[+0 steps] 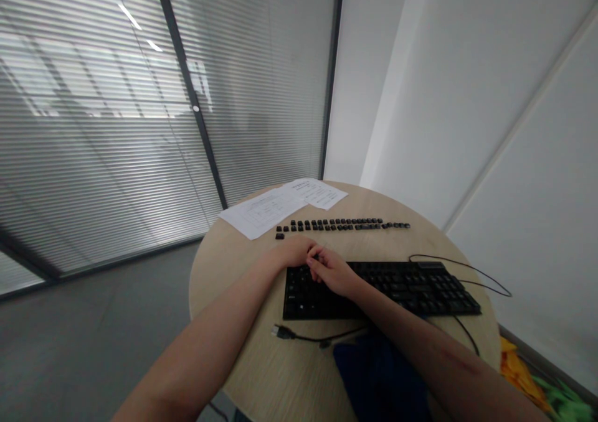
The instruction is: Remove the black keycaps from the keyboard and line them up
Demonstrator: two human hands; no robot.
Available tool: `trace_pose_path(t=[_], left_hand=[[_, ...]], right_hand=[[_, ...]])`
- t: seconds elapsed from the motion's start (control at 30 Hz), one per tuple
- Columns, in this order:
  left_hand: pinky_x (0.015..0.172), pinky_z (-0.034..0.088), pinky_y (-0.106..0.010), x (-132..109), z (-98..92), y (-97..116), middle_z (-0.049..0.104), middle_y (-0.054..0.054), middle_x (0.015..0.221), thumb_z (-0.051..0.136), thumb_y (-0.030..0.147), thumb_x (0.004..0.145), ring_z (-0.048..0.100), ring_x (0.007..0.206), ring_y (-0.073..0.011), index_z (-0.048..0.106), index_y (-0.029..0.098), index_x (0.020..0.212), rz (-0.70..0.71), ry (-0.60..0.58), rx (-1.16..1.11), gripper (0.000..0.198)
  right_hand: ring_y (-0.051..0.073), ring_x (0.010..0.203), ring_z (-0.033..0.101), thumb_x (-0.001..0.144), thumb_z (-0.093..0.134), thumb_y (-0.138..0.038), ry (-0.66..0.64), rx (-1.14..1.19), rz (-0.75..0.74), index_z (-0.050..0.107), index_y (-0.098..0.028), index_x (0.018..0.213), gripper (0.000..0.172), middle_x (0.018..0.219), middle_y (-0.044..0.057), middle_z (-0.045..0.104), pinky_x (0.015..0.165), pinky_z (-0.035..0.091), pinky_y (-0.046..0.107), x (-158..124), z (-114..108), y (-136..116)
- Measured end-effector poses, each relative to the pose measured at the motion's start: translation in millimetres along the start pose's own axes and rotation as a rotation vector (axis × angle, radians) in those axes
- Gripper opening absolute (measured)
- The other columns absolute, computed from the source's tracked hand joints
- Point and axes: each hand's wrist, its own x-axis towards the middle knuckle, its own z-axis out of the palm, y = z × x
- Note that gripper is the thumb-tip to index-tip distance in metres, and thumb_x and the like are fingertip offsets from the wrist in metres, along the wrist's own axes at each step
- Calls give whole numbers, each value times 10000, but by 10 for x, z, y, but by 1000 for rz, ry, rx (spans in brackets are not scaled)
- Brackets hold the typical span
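Observation:
A black keyboard (406, 288) lies on the round wooden table, some of its left part hidden under my hands. My left hand (298, 251) bends down over the keyboard's upper left corner, its fingertips mostly hidden behind the other hand. Touching it, my right hand (332, 272) is closed above the keys, thumb and fingers drawn together. A small dark spot shows between the fingers, too small to name. Beyond the hands, loose black keycaps (346, 227) lie in two rows, with a single wider keycap (280, 236) nearer to my left hand.
Printed paper sheets (266, 211) lie at the table's far left edge. A USB plug (283, 331) on a black cable rests before the keyboard, beside a dark blue cloth (378, 378). Another cable (486, 277) loops past the right edge. Yellow fabric (516, 369) is on the floor.

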Motion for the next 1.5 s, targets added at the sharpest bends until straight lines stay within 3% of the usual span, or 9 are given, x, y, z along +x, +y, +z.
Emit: trace_pose_path(t=[0.37,1.1,1.5], left_hand=[[725,482,-305,-6,-1,2,752,-93,930,613,254,817,658,857,-248,748,188,940,-11,2,-11,193],[684,457,-269,24,75,-93,754,-58,900,587,260,827,669,830,-213,751,204,921,-20,48,-81,197],[636,422,-247,8,85,-86,740,-52,850,531,314,884,638,749,-177,744,195,898,-36,55,-70,244]], right_hand=[[118,516,524,949,520,-407,-3,8,-3,509,-215,921,194,593,-47,567,523,417,242,3,0,17],[106,477,487,894,531,-557,39,148,97,482,-221,868,340,542,-65,528,490,383,223,17,7,-16],[101,411,461,864,456,-660,121,163,174,458,-223,812,441,487,-53,533,416,300,209,16,-19,-67]])
